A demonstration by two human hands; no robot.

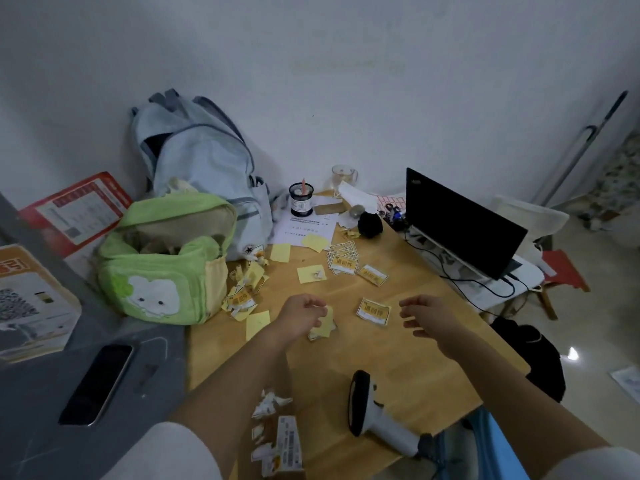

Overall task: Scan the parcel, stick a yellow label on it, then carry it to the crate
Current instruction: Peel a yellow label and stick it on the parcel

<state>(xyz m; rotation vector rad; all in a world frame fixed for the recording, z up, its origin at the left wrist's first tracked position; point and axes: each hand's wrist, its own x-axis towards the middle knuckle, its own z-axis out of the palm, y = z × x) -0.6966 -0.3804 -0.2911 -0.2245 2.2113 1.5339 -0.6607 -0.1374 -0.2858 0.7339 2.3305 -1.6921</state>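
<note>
A small parcel box (288,441) with a barcode lies at the table's near edge, among torn white scraps. The white handheld scanner (375,414) lies on its side to the right of it. Several yellow labels are scattered over the wooden table (398,358); one label (373,311) lies between my hands. My left hand (304,315) hovers mid-table with curled fingers, pinching a yellow label sheet (323,325) that rests under it. My right hand (424,315) floats open just right of the lone label, holding nothing. No crate is in view.
A green bag (162,268) and a blue backpack (204,161) stand at the table's left back. An open laptop (460,223) sits at the right, with cables. A pen cup (300,199), a glass (344,176) and papers stand behind. A phone (98,382) lies on the grey surface at left.
</note>
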